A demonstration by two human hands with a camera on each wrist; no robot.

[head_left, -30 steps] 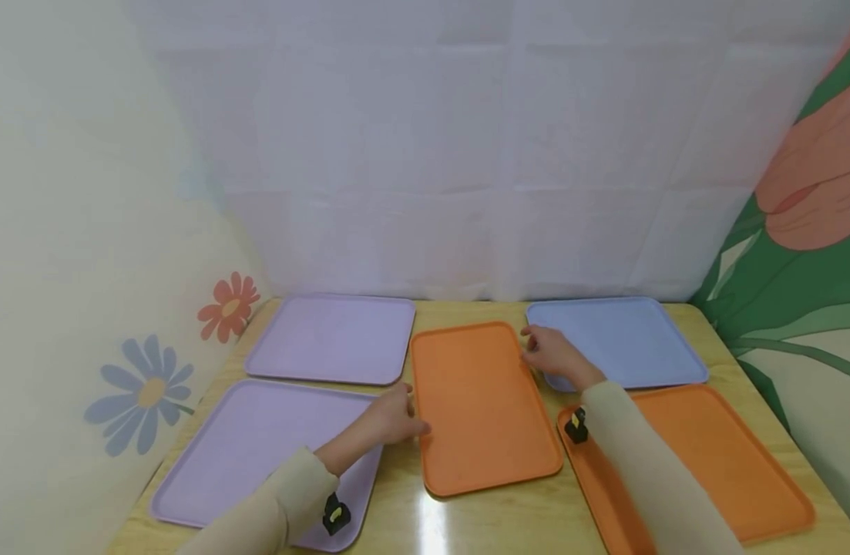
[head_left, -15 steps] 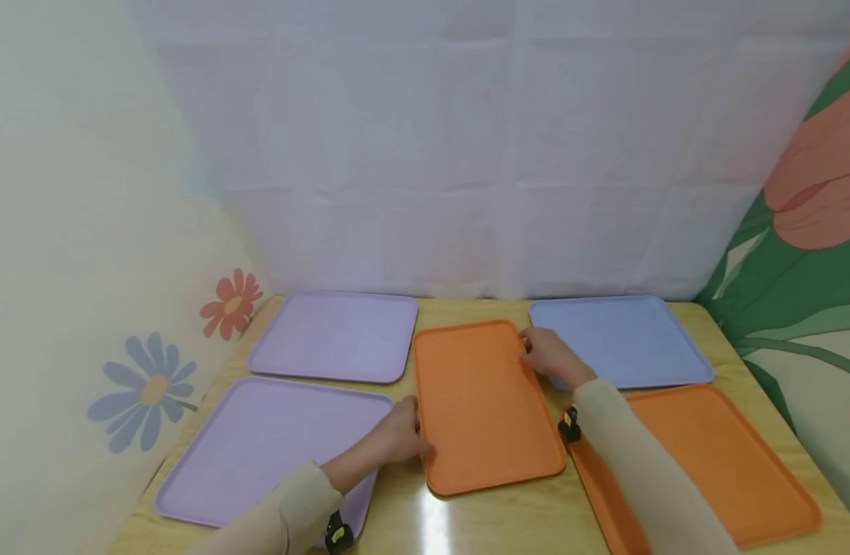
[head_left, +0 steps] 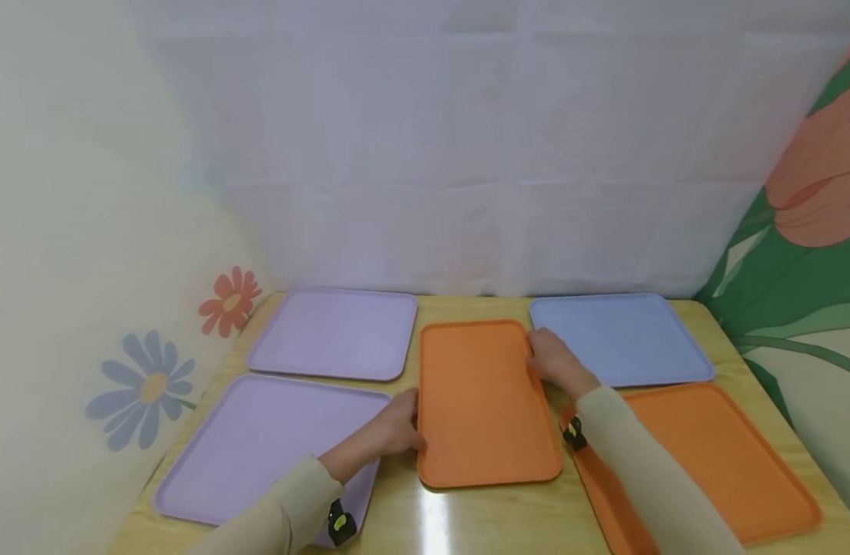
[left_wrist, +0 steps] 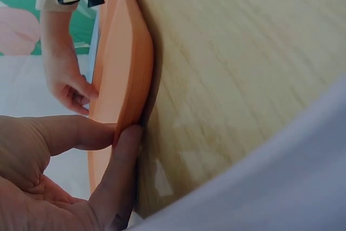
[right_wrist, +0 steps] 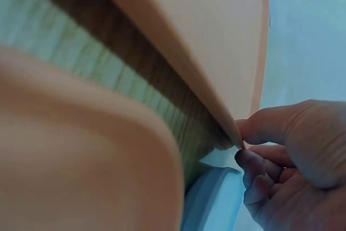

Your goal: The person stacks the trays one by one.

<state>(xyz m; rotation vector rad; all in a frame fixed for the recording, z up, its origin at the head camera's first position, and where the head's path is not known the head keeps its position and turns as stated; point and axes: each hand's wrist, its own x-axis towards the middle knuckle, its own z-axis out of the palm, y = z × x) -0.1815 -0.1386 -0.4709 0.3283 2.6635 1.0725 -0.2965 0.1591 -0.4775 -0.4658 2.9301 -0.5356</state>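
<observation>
An orange tray (head_left: 487, 408) lies lengthwise at the middle of the table, between my two hands. My left hand (head_left: 398, 424) pinches its left rim; in the left wrist view the thumb and a finger (left_wrist: 89, 133) meet on the tray's edge (left_wrist: 138, 68). On the far right rim my right hand (head_left: 558, 361) pinches the same tray, thumb above and fingertips beneath in the right wrist view, where the tray's edge (right_wrist: 189, 60) stands over the wood with a dark shadow under it.
Two lilac trays (head_left: 334, 335) lie on the left of the wooden table (head_left: 466, 518), one behind the other. To the right are a blue tray (head_left: 626, 339) and, nearer, another orange tray (head_left: 716, 455), partly under my right sleeve. A white cloth (head_left: 397, 154) hangs behind.
Both hands have closed onto the middle orange tray's rims. The tray has turned slightly and now lies straighter, its far end shifted right. The other trays stay in place.
</observation>
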